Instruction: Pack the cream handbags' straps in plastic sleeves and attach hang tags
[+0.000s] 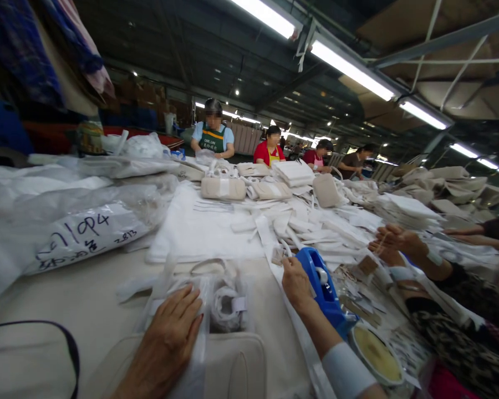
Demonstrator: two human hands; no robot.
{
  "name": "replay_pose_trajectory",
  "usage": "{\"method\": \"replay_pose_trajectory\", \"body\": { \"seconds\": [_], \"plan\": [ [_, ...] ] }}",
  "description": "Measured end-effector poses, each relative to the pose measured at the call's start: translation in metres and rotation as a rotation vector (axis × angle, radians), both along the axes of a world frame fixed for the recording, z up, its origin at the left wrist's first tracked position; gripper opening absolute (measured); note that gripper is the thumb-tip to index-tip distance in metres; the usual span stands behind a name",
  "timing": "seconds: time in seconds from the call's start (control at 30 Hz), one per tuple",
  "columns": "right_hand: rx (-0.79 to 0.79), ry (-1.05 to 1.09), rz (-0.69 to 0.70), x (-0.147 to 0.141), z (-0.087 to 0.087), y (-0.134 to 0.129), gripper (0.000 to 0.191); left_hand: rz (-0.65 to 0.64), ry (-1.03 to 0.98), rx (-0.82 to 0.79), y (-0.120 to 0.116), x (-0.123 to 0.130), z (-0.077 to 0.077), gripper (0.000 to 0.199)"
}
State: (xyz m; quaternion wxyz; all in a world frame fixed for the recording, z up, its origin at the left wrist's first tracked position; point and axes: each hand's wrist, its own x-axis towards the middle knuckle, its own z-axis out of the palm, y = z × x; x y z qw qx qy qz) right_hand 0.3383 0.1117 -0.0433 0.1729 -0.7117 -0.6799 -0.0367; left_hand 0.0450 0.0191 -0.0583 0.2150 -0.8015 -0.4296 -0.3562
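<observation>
My left hand (170,332) lies flat with its fingers stretched out on a clear plastic sleeve (198,352). Beneath it is a beige bag (237,360), and a wrapped coil of pale strap (225,307) sits just above the bag. My right hand (297,282) is closed, fingers pinched together, at the cutting end of a blue tape dispenser (322,285). A small clear piece (278,256) shows by its fingertips; whether the fingers hold it I cannot make out. A pale band wraps my right wrist.
At the left lies a large plastic-wrapped bundle (87,233) with handwriting. White sheets (208,221) and beige bags (223,188) are piled ahead. A round tin (376,354) stands beside the dispenser. A co-worker's hands (395,244) work at the right; several people stand farther back.
</observation>
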Motion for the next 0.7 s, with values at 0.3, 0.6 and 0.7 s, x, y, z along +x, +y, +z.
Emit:
{"method": "replay_pose_trajectory", "body": {
  "seconds": [0.3, 0.6, 0.7],
  "plan": [
    [-0.022, 0.153, 0.008, 0.003, 0.018, 0.056, 0.024, 0.002, -0.016, -0.005, -0.001, -0.003, -0.009, 0.025],
    [-0.27, 0.977, 0.067, 0.002, 0.086, 0.013, 0.015, -0.058, -0.079, -0.033, 0.002, -0.01, 0.002, 0.024],
    [-0.395, 1.217, 0.118, -0.009, 0.101, -0.015, 0.026, -0.103, -0.293, -0.088, 0.002, -0.001, 0.03, 0.019]
  ]
}}
